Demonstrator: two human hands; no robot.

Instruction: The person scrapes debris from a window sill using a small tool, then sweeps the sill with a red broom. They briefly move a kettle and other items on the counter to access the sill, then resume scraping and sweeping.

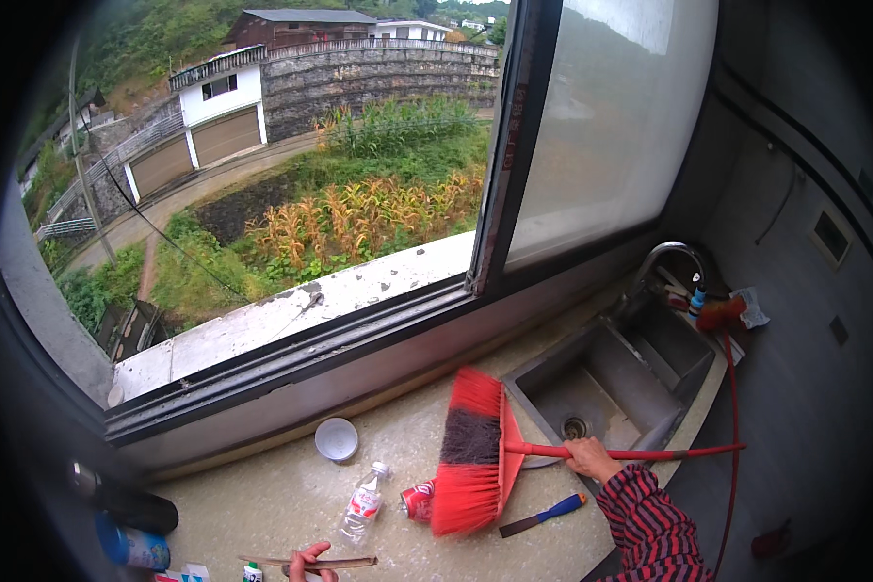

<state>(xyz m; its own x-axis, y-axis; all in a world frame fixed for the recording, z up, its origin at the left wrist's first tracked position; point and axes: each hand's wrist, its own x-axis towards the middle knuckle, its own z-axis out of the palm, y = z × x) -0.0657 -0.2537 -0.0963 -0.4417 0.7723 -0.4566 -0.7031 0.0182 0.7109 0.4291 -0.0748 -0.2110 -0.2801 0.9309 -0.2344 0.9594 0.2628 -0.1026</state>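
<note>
My right hand (588,458) grips the red handle of a broom (473,451) with red and black bristles. The broom head stands over the speckled countertop (276,502), partly covering a red drink can (418,502). At the bottom edge my left hand (311,564), partly cut off, has its fingers around a thin brown strip (345,562), probably wood. A clear plastic bottle (364,504) lies between the left hand and a round white lid or shallow dish (336,439). A scraper with a blue handle (560,506) lies below the broom.
A double-bowl sink (589,385) with a chrome faucet (673,247) is set into the counter at right. A red hose (732,393) hangs past the counter's edge. At lower left stand a blue canister (145,553) and a dark cylinder (156,513). An open window with its sill (378,284) lies behind.
</note>
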